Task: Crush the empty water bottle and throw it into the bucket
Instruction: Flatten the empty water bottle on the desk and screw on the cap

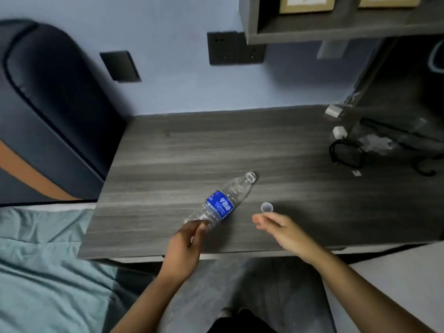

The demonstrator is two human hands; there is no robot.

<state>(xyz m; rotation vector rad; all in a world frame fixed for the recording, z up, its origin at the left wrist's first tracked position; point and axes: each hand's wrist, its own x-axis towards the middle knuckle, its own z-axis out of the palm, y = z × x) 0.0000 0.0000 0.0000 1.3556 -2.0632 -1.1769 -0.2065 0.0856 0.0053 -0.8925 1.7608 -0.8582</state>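
A clear plastic water bottle (222, 203) with a blue label lies on its side on the grey wooden desk (168, 159), its open neck pointing up and to the right. My left hand (185, 246) grips the bottle's base end with fingers and thumb. The bottle's white cap (267, 207) sits on the desk to the right of the bottle. My right hand (281, 229) hovers just below the cap with its fingers apart and nothing in them. No bucket is in view.
Black glasses (346, 152), white plugs (338, 132), cables and crumpled plastic lie at the desk's right end. A shelf (336, 32) hangs above the right side. A bed with green bedding (43, 260) and a dark headboard (48, 104) are to the left.
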